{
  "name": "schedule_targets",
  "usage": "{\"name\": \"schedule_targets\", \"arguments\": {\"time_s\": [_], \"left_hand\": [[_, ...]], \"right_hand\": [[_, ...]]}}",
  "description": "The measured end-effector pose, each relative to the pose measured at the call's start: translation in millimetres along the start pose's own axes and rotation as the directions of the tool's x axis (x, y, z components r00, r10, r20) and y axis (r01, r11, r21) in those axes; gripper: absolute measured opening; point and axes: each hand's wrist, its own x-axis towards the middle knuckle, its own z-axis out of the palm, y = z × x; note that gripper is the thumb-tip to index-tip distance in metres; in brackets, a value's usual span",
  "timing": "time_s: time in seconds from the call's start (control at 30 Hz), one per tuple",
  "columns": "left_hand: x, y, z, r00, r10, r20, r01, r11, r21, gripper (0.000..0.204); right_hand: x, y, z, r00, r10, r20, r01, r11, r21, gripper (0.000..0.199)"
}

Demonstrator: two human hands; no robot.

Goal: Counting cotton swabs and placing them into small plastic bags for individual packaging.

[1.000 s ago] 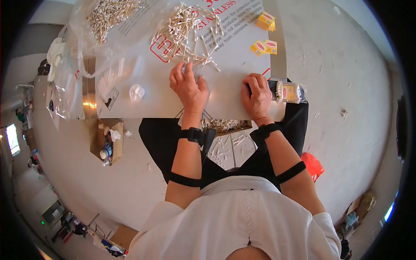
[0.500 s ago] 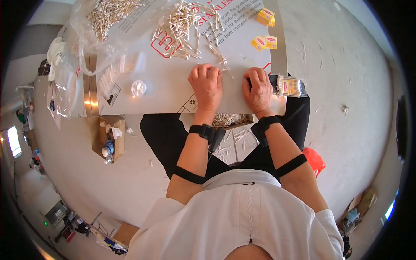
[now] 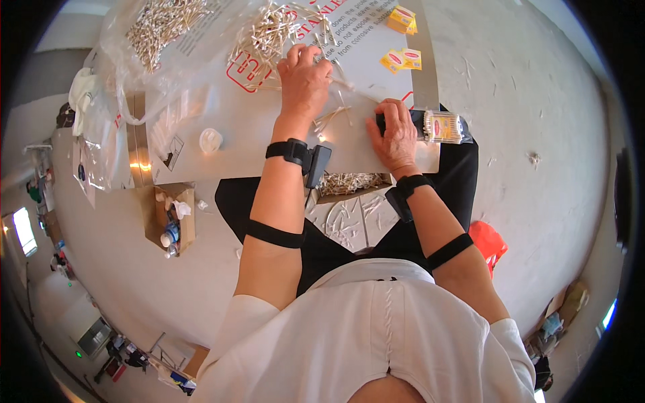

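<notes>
My left hand [image 3: 304, 84] is over the near edge of a loose pile of cotton swabs [image 3: 267, 33], its bent fingers apart. Several more swabs [image 3: 331, 119] lie beside its wrist. My right hand [image 3: 395, 136] rests at the table's near right, fingers curled over a flat black object [image 3: 418, 122] whose kind is partly hidden. On that object's right end sits a clear packet of cotton swabs [image 3: 443, 126] with a yellow label. A wristband with a small dark device is on each forearm.
A clear plastic bag holds many swabs [image 3: 161, 30] at the far left. Yellow cards [image 3: 402, 60] and a yellow stack [image 3: 402, 20] lie far right. A round clear container [image 3: 210, 140] stands left. Below the table edge are a box of swabs [image 3: 353, 182] and a carton [image 3: 168, 218].
My left hand has moved away and to the left, from the near table to the swab pile. Several swabs now lie where it was. My right hand has hardly moved.
</notes>
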Motion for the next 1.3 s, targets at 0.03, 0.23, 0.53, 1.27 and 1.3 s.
{"name": "schedule_targets", "arguments": {"time_s": [0.03, 0.23, 0.53, 1.27, 1.3], "left_hand": [[2.2, 1.0, 1.1, 1.000, 0.002, 0.003, -0.002, 1.000, -0.002, 0.022], [-5.4, 16.1, -3.8, 0.987, 0.123, 0.101, -0.127, 0.991, 0.040, 0.012], [-79.3, 24.8, -26.4, 0.912, -0.409, -0.001, 0.408, 0.911, -0.065, 0.045], [-85.3, 39.8, -7.9, 0.926, -0.373, -0.061, 0.367, 0.926, -0.091, 0.034], [-83.6, 35.8, -8.1, 0.935, -0.346, -0.082, 0.332, 0.932, -0.143, 0.036]], "right_hand": [[-0.1, 0.5, -0.2, 1.000, 0.004, -0.001, -0.004, 1.000, -0.001, 0.021], [-0.6, 1.3, 0.3, 1.000, 0.010, 0.002, -0.010, 1.000, -0.001, 0.023], [1.9, 0.2, -1.3, 0.994, -0.106, -0.023, 0.105, 0.994, -0.035, 0.022], [22.2, 14.7, 0.8, 0.992, 0.116, -0.053, -0.099, 0.964, 0.246, 0.028], [34.4, 16.3, -2.3, 0.992, 0.116, -0.052, -0.100, 0.964, 0.246, 0.028]]}}
